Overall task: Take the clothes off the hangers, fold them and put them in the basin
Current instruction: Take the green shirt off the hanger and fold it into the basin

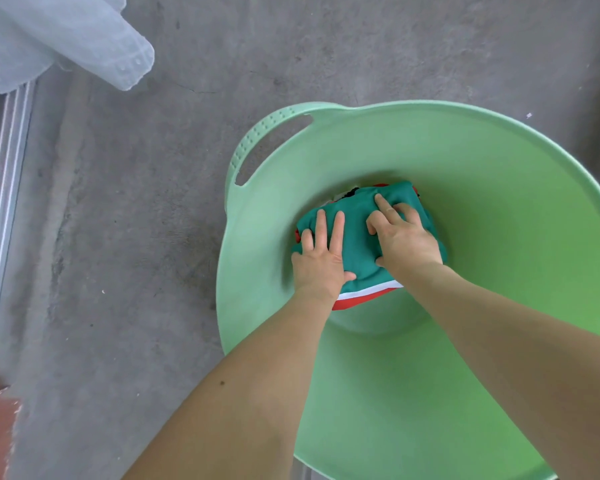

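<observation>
Concrete floor point(153, 237): green basin point(465, 150) holds folded teal, red-trimmed garment point(357, 244).

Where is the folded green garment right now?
In the head view, the folded green garment lies on the bottom of the green basin, right of centre, with the left hand and right hand resting on top of it.

No text, label, brand or number can be read anywhere in view. On the folded green garment point(354, 237) in the basin point(430, 107), a scrap of black-and-white print shows at the far edge; it is too small and too covered to make out. The basin handle point(253, 136) carries rows of raised dots, not characters.
</observation>
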